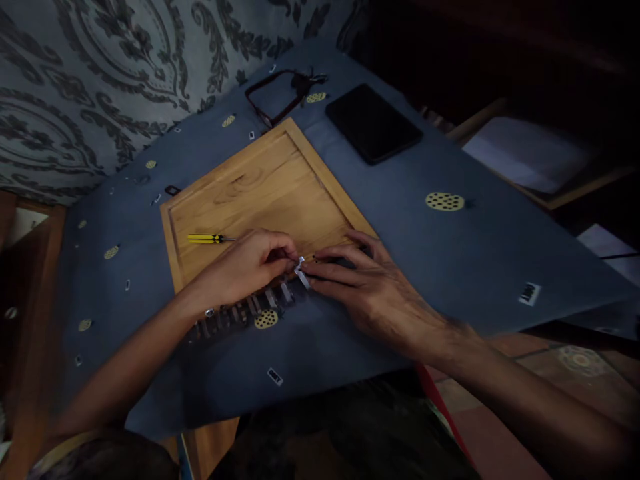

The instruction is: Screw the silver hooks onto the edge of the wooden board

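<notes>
My left hand (257,260) is over the near part of a wooden board (260,180), thumb and fingers pinched at the top end of a small shiny metal piece (302,272). What the pinch itself holds is too small to make out. From the right, my right hand (360,277) steadies that metal piece with its long fingers against it. Several similar small metal pieces (255,305) stand in a row along the board's near edge, partly behind my left wrist. A yellow and black screwdriver (205,239) lies on the board, its tip reaching toward my left hand.
A dark tablet-like slab (374,123) rests on the blue patterned tablecloth (480,267) beyond the board. Behind the board lies a brown strap (273,120) with a dark bunch, perhaps keys. A patterned wall (125,67) borders the table's far left side.
</notes>
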The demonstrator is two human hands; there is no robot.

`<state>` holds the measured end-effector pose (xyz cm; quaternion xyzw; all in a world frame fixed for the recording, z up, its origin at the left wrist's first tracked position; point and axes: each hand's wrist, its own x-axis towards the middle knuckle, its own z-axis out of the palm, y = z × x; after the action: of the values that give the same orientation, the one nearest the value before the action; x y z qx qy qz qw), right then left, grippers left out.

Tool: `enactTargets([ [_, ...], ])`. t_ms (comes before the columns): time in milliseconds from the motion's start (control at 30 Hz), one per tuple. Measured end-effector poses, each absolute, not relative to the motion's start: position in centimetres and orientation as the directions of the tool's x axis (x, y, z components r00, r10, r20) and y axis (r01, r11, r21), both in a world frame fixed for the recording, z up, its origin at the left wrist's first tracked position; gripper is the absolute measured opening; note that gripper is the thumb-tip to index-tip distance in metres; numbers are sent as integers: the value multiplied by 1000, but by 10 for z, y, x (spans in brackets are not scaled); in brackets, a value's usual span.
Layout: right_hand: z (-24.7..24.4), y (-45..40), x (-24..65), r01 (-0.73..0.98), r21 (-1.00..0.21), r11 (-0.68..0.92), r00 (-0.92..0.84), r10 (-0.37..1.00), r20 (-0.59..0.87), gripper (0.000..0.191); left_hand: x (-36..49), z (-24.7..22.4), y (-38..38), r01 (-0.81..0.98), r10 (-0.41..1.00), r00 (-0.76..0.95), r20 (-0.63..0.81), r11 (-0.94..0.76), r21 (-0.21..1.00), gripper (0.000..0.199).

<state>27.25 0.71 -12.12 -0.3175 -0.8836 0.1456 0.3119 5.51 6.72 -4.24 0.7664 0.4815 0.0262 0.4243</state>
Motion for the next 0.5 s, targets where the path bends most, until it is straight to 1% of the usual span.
enactTargets([
  [233,-120,7,273,477,-459,750,-600,659,453,48,64,-39,70,756,743,537,-398,-215,618,10],
  [500,-121,7,273,473,-455,754,-605,654,454,45,67,-38,74,760,727,549,-413,-228,609,9],
])
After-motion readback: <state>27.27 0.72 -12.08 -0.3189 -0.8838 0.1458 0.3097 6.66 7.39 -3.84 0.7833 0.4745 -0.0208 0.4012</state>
